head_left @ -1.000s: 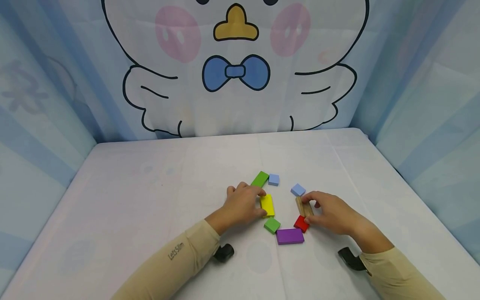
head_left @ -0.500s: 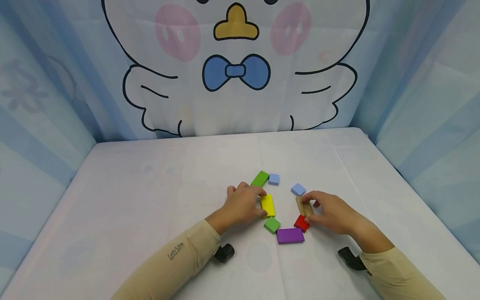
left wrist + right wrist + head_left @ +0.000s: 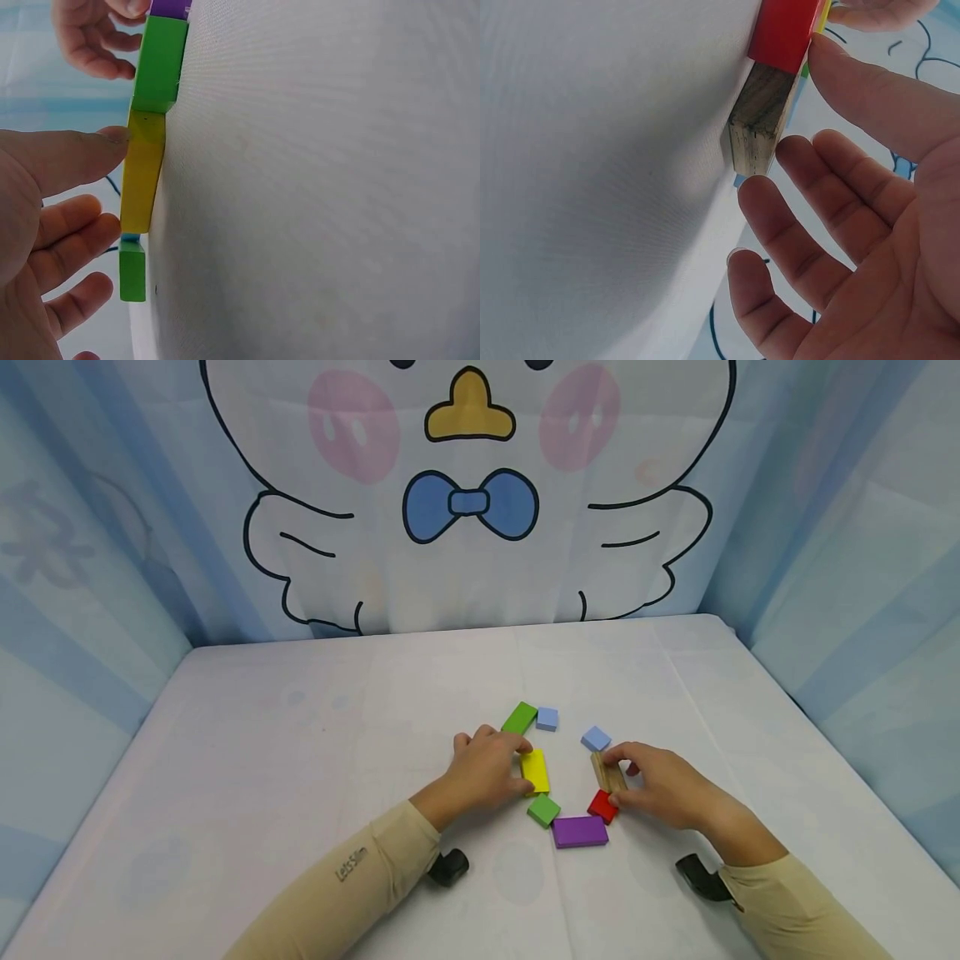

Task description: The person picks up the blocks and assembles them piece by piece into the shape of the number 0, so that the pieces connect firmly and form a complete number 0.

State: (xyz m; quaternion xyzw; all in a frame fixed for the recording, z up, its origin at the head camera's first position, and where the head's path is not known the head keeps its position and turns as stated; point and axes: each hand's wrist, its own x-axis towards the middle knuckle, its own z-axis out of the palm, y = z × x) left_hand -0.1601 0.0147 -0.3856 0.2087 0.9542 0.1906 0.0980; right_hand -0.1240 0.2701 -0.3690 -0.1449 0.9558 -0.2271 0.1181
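Observation:
A yellow block point(image 3: 535, 772) lies in a loose ring of blocks; my left hand point(image 3: 487, 768) pinches it lengthwise, index finger at its far end, thumb at its near end. Opposite, my right hand point(image 3: 663, 785) spans a bare wooden block point(image 3: 609, 772), index finger at its far end and thumb by its joint with a red block point(image 3: 602, 807). In the right wrist view the thumb overlaps the edge of the red block point(image 3: 784, 34), and the wooden block point(image 3: 757, 124) shows its end. In the left wrist view the yellow block point(image 3: 142, 172) meets a green block point(image 3: 160, 64).
A purple block point(image 3: 580, 832) closes the near side, beside a small green block point(image 3: 543, 811). Farther back are a long green block point(image 3: 520, 718) and two light blue blocks, one left point(image 3: 547, 719) and one right point(image 3: 596, 739), with a gap between them. A white cloth covers the table point(image 3: 300, 735).

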